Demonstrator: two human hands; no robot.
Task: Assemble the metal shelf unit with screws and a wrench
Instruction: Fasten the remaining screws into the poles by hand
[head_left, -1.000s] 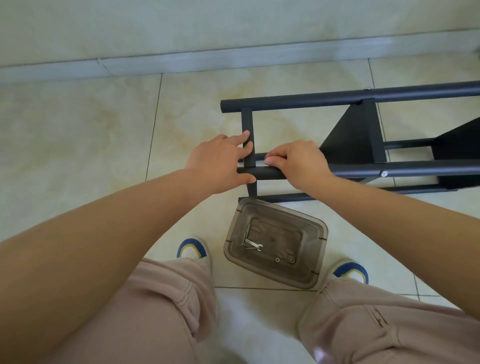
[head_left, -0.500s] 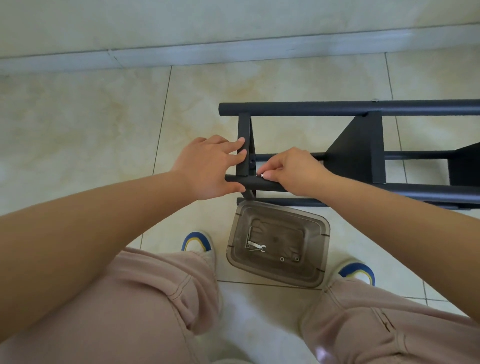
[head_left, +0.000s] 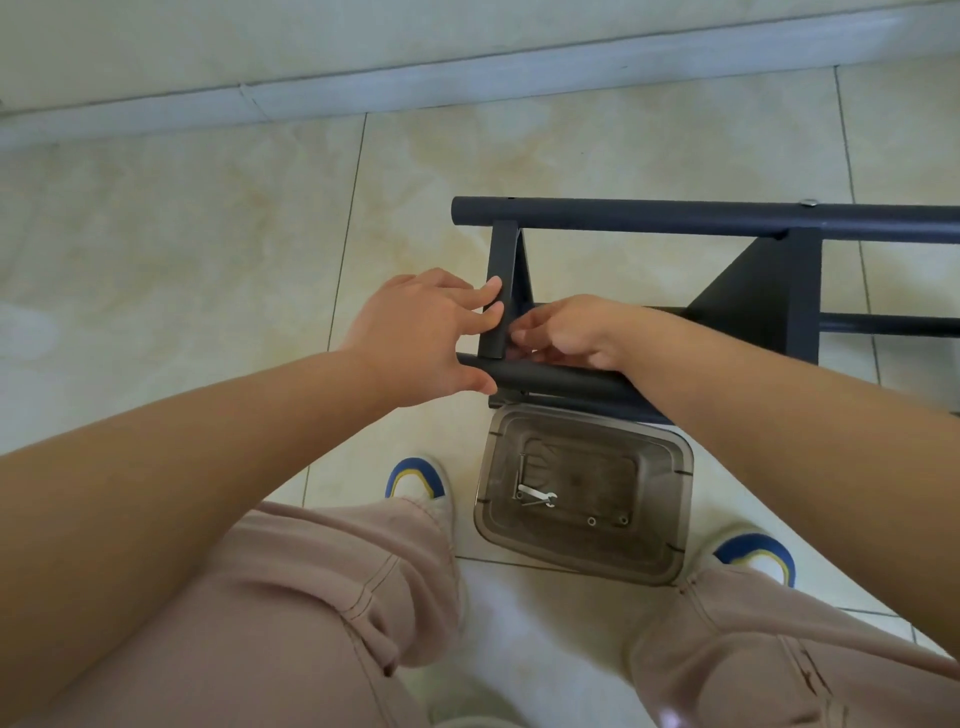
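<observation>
Your left hand has slid up the end bracket since 1 s ago: its fingers now lie nearly straight along the bracket's outer face, with the thumb pressed against the end of the near tube, where before it wrapped the joint lower down. Your right hand has moved from on top of the near tube to the inner side of the bracket; its fingers are curled in a narrow pinch at the joint, and whether they hold a screw cannot be told here, though 0.5 s ago a small bright part showed at their tips. The shelf frame lies on its side on the tiled floor, its far tube already carrying 1 visible screw head. The tray rests on the floor just below the near tube, between your shoes; in it lie the wrench and 2 small round parts, untouched. Judged from this, you are seating a fastener by hand at the bracket-to-tube joint, with the left hand aligning the parts; tightening with the wrench is likely not yet begun. A dropped screw or a shifted bracket is the risk.
</observation>
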